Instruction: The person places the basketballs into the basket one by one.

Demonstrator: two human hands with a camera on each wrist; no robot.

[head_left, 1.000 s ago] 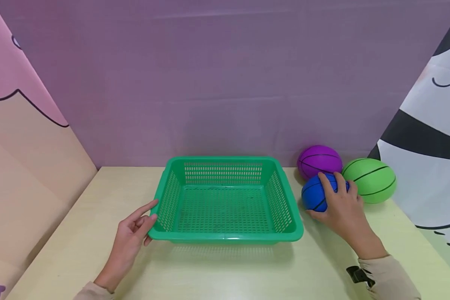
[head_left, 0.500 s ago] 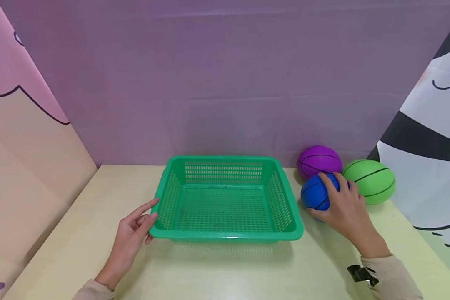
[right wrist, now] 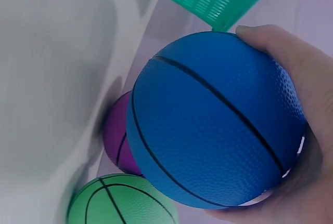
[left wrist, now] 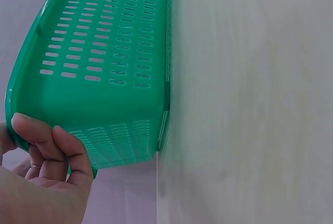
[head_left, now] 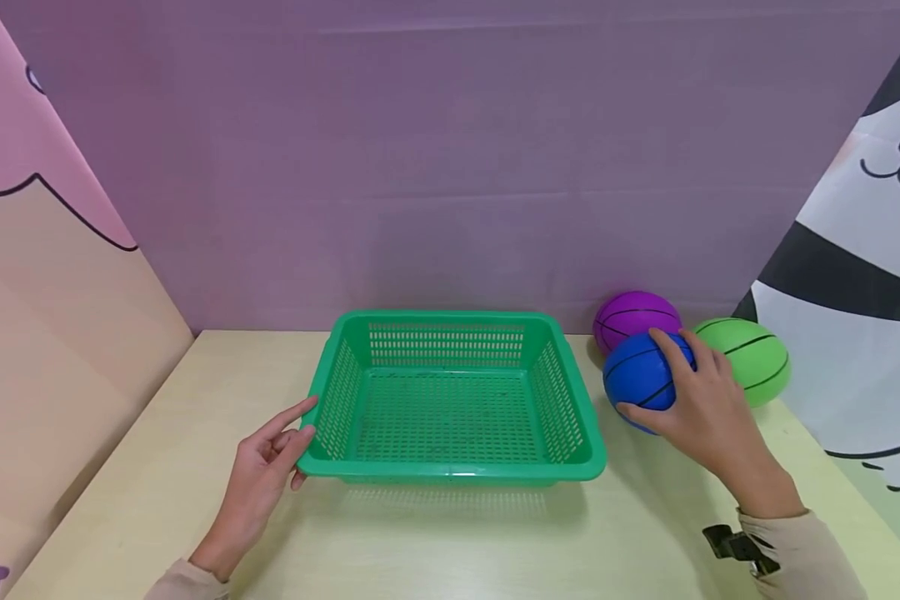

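Observation:
A green plastic basket (head_left: 450, 472) with slotted walls stands on the table. My left hand (head_left: 258, 479) grips its rim at the near left corner; in the left wrist view, curled fingers (left wrist: 47, 143) lie at the basket's corner. On the right, my right hand (head_left: 708, 408) holds a blue mini basketball (head_left: 641, 375), thumb on the near side and fingers over the top. The right wrist view shows the blue ball (right wrist: 213, 120) raised off the table. Behind it sits a purple ball (head_left: 630, 312), partly hidden. A green ball (head_left: 757, 358) rests to the right, partly covered by my hand.
The pale table (head_left: 450, 550) ends at a purple cloth backdrop (head_left: 450, 167). A pink and beige cartoon panel (head_left: 45, 292) stands on the left, a panda panel (head_left: 855, 333) on the right. A black strap (head_left: 738, 546) is at my right wrist.
My right hand has lifted the blue ball slightly, and the hand has shifted a little to the right. The left hand and the basket have hardly moved.

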